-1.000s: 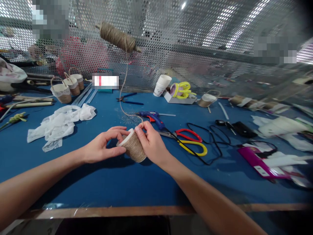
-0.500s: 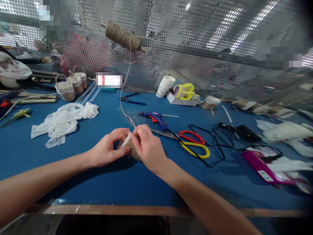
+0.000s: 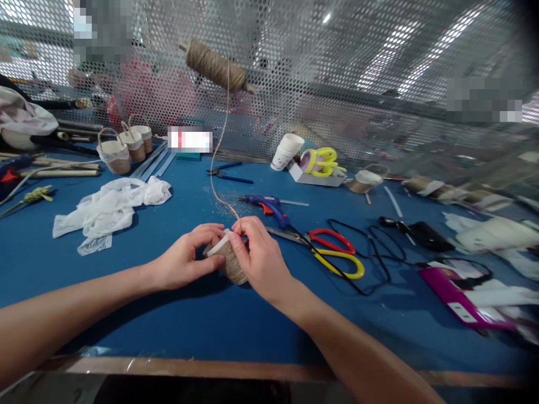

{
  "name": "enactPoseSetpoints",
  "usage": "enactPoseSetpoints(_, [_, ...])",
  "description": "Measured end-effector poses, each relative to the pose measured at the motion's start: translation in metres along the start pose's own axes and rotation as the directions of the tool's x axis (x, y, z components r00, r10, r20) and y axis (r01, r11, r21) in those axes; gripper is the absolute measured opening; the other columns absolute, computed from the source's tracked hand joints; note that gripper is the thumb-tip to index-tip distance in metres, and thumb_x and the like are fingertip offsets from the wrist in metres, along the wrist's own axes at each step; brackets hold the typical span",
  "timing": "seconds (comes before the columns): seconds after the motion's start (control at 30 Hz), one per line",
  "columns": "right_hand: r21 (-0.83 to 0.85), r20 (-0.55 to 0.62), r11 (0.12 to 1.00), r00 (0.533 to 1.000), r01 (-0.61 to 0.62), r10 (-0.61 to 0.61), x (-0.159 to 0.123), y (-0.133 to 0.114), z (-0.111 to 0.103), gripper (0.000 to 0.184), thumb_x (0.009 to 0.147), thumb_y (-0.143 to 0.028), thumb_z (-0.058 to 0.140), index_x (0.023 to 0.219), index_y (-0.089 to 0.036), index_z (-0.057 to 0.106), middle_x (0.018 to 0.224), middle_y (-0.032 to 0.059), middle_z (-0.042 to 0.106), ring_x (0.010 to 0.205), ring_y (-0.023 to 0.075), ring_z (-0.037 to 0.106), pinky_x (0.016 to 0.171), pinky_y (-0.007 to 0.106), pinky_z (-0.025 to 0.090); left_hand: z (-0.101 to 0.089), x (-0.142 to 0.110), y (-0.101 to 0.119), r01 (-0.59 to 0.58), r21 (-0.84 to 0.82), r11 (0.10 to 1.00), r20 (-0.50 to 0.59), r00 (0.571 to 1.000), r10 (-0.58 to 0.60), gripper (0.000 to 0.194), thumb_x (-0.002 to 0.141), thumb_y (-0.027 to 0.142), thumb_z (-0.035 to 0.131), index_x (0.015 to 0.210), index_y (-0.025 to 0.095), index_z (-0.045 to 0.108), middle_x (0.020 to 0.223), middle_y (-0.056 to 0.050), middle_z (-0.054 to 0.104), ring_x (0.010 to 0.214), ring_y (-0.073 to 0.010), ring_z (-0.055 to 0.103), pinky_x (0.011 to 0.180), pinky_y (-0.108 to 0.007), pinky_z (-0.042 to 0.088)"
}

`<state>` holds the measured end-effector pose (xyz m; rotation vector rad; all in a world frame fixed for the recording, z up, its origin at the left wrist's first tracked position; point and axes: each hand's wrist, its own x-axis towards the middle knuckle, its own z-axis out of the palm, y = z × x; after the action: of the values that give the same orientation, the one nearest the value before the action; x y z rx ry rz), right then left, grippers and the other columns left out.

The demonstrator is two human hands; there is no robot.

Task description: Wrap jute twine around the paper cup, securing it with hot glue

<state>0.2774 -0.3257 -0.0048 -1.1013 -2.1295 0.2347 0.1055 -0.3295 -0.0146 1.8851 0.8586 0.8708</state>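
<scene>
Between my hands, low over the blue table, a small paper cup wrapped in brown twine lies tilted, its white rim toward the upper left. My left hand is closed on the rim side, thumb outside and fingers curled over the edge. With thumb and forefinger pinched at the rim's right end, my right hand holds the twine. That strand runs up in a loose curve to a twine spool hung on the mesh. The inside of the cup and the twine's end are hidden by my fingers.
Beyond my hands lies a blue glue gun, with scissors and a black cord to the right. Crumpled white lace is at left, small twine baskets behind it. Pliers, stacked paper cups and a purple packet lie around.
My right hand has shifted slightly right and down along the rim, and more of the cup's twine-covered side shows. The whole view has moved a little.
</scene>
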Motion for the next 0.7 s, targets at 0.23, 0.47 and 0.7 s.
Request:
enactPoseSetpoints(0.23, [0.086, 0.104, 0.99, 0.989, -0.113, 0.104, -0.0006, -0.0002, 0.002, 0.01, 0.09, -0.026, 0.034, 0.084, -0.021, 0.039, 0.086, 0.0064, 0.053, 0.077, 0.0171, 0.055, 0.07, 0.033, 0.046, 0.0004, -0.0012, 0.0012, 0.006, -0.026, 1.0, 0.011, 1.0, -0.006, 0.006, 0.077, 0.021, 0.053, 0.08, 0.015, 0.053, 0.104, -0.012, 0.058, 0.119, -0.0232, 0.042, 0.101, -0.038, 0.032])
enactPoseSetpoints(0.47, [0.04, 0.074, 0.999, 0.997, -0.007, 0.004, -0.0015, 0.0032, 0.0022, 0.008, 0.089, -0.024, 0.035, 0.082, -0.021, 0.037, 0.085, 0.0073, 0.051, 0.077, 0.0179, 0.054, 0.069, 0.033, 0.047, 0.0004, -0.0014, 0.0029, 0.062, -0.081, 0.995, -0.041, 0.997, -0.065, 0.013, 0.076, 0.029, 0.056, 0.08, 0.017, 0.052, 0.106, -0.011, 0.059, 0.122, -0.0256, 0.04, 0.1, -0.038, 0.032])
enactPoseSetpoints(0.7, [-0.015, 0.022, 0.997, 0.997, 0.075, -0.075, -0.0036, 0.0037, 0.0002, 0.009, 0.089, -0.019, 0.037, 0.08, -0.022, 0.036, 0.088, 0.008, 0.052, 0.082, 0.0174, 0.055, 0.069, 0.032, 0.049, 0.0054, -0.0019, 0.0013, 0.054, -0.173, 0.983, -0.063, 0.996, -0.066, 0.006, 0.076, 0.021, 0.055, 0.078, 0.017, 0.051, 0.109, -0.011, 0.058, 0.121, -0.0233, 0.041, 0.102, -0.039, 0.029])
